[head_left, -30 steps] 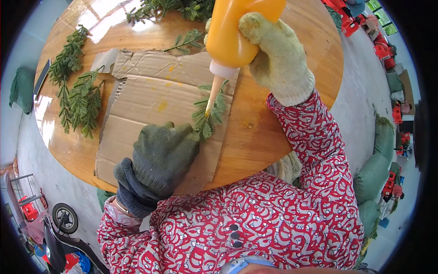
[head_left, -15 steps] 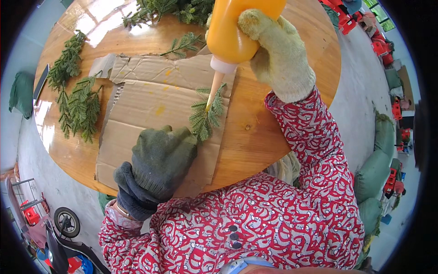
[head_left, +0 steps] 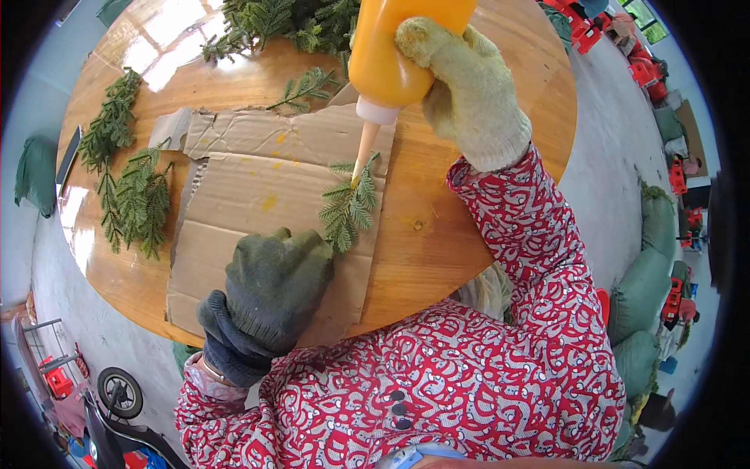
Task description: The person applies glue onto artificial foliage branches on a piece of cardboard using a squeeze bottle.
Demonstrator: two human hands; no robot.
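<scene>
My right hand (head_left: 473, 98), in a pale yellowish knit glove, grips a squeeze bottle (head_left: 394, 59) of orange-yellow liquid, tipped upside down. Its long pale nozzle (head_left: 364, 152) points down, with the tip at a small fir sprig (head_left: 348, 209). Under the sprig lies a flat piece of brown cardboard (head_left: 234, 191) marked with several yellow spots. Resting low on the cardboard, my left hand (head_left: 277, 285) wears a dark grey-green glove. Its fingers are curled closed at the sprig's near end, and the fingertips are hidden from view.
All this is on a round wooden table (head_left: 437, 203). A larger heap of fir branches (head_left: 289, 27) lies at the far side, a loose sprig (head_left: 305, 90) just before it. More branches (head_left: 141, 195) lie left of the cardboard. Green sacks (head_left: 641, 293) stand on the floor at right.
The whole view has shifted slightly. The bottle is still upside down with its nozzle tip at the sprig, and the left hand keeps its place beside the sprig.
</scene>
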